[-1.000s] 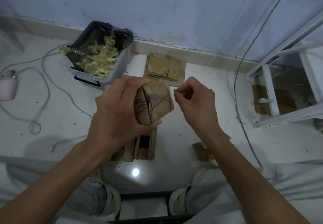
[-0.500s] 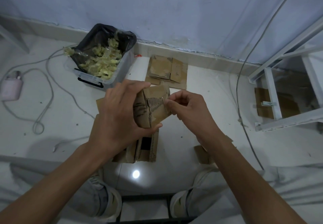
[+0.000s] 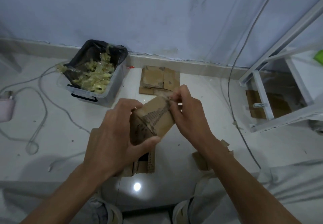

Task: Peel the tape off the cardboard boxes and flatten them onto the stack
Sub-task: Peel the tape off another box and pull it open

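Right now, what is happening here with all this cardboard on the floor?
A person sits over a white floor and strips tape from a small cardboard box. The left hand grips the box, while the right hand pinches a strip of tape at its upper corner and pulls it away. A torn trail runs across the box face. Flattened boxes lie stacked near the wall, and a bin beside them holds crumpled tape. More cardboard lies under the hands.
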A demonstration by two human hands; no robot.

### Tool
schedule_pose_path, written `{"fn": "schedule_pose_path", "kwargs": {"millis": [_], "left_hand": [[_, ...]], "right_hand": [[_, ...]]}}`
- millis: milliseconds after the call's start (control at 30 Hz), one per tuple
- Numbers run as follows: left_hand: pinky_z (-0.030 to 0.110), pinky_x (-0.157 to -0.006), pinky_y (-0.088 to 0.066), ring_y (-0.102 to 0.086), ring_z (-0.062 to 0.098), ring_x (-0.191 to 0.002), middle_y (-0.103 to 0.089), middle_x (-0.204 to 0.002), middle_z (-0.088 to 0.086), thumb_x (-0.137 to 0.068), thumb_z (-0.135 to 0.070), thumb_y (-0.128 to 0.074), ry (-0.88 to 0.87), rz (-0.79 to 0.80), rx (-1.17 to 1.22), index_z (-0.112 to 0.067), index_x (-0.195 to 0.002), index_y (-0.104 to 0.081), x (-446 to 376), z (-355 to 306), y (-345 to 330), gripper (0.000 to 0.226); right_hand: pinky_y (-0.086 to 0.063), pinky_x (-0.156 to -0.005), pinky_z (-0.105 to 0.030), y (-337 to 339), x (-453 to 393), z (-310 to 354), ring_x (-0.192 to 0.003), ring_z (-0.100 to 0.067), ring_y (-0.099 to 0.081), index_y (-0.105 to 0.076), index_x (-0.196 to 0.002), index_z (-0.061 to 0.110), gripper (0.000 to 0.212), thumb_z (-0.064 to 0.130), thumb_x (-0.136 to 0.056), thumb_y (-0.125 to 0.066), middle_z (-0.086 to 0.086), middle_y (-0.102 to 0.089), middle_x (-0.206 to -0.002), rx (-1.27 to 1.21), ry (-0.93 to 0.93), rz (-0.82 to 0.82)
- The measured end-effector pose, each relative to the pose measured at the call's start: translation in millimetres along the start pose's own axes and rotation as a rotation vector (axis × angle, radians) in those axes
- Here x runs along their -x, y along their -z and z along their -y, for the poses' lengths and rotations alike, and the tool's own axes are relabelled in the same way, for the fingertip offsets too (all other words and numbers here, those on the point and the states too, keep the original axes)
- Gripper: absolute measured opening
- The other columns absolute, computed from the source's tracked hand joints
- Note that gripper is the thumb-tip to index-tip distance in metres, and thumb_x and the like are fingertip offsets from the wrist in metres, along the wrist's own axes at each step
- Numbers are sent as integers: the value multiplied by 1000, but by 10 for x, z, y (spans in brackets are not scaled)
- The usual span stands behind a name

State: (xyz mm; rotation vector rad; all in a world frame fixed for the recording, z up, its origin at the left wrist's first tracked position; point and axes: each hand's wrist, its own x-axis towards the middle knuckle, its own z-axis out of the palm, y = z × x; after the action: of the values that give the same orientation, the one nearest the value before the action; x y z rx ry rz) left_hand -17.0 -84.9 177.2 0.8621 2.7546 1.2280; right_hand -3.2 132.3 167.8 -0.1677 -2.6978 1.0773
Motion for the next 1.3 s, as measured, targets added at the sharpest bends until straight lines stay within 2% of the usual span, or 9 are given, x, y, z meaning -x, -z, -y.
{"fn": "schedule_pose_path", "kwargs": {"millis": [67, 267, 367, 500, 700, 800, 1067, 1200, 1300], "left_hand": [[26, -82, -56, -58, 1, -110, -55, -129, -14, -86, -83, -44, 137, 47, 159, -33, -135, -44, 16, 7, -44, 70], [18, -80, -60, -64, -8, -102, -65, -121, -22, -92, -40, -71, 239, 22, 160, -33, -131, -63, -66, 107, -130, 40], [13, -75, -57, -67, -4, -91, -71, -112, -17, -96, -45, -62, 117, -2, -1, -30, -122, -71, -57, 110, -162, 31], [35, -51, -59, -67, 15, -60, -73, -86, 0, -94, -34, -69, -218, 10, -326, -15, -102, -75, -24, 179, -219, 21], [29, -35, -42, -48, 17, -42, -57, -70, 3, -63, -5, -92, -357, 153, -495, -12, -85, -61, -91, 273, -171, 39], [30, -51, -37, -60, 20, -59, -60, -77, -4, -87, -12, -75, -322, 301, -398, -20, -88, -56, -197, 307, -90, 21], [17, -66, -38, -47, 4, -69, -49, -73, -10, -109, -26, -46, 1, 614, 402, -18, -79, -54, -284, 240, 284, 32], [30, -72, -54, -67, 20, -82, -67, -91, 11, -108, -37, -40, 247, 519, 627, -2, -91, -60, -319, 204, 246, 43], [27, -82, -57, -70, 13, -100, -71, -106, -2, -100, -44, -52, 325, 511, 612, -15, -104, -69, -303, 138, 151, 34]], "right_hand": [[-61, -70, -41, 10, 35, 63, -77, -11, -68, -48, -105, 27, 8, 23, -108, -53, 7, -69, -93, 51, 71, 103], [-60, -65, -41, -6, 200, 170, -71, -19, -65, -51, -112, 24, 21, 30, -100, -67, 0, -68, -91, 301, 326, 254], [-54, -52, -32, 19, 251, 147, -59, -15, -59, -55, -107, 21, 35, 23, -86, -84, 2, -64, -79, 336, 444, 217], [-28, -50, -14, 30, 281, 115, -49, -11, -44, -41, -101, 27, 48, 17, -83, -84, 5, -57, -68, 316, 467, 266], [-35, -48, -23, 86, 177, 104, -46, -12, -44, -39, -100, 30, 14, 37, -103, -51, 8, -53, -64, 323, 451, 282], [-50, -51, -35, 111, 183, 65, -47, -14, -49, -39, -101, 32, 22, 51, -105, -29, 7, -55, -63, 361, 419, 309], [-55, -67, -41, 109, 233, 158, -65, -15, -64, -62, -108, 31, 31, 51, -101, -39, 10, -71, -79, 113, 337, 321], [-56, -68, -41, 141, 222, 108, -69, -11, -65, -60, -104, 34, 20, 47, -102, -46, 11, -71, -83, 85, 265, 243], [-57, -73, -41, 70, 223, 76, -75, -8, -66, -68, -102, 29, 15, 41, -103, -59, 13, -72, -84, 67, 173, 183]]}}
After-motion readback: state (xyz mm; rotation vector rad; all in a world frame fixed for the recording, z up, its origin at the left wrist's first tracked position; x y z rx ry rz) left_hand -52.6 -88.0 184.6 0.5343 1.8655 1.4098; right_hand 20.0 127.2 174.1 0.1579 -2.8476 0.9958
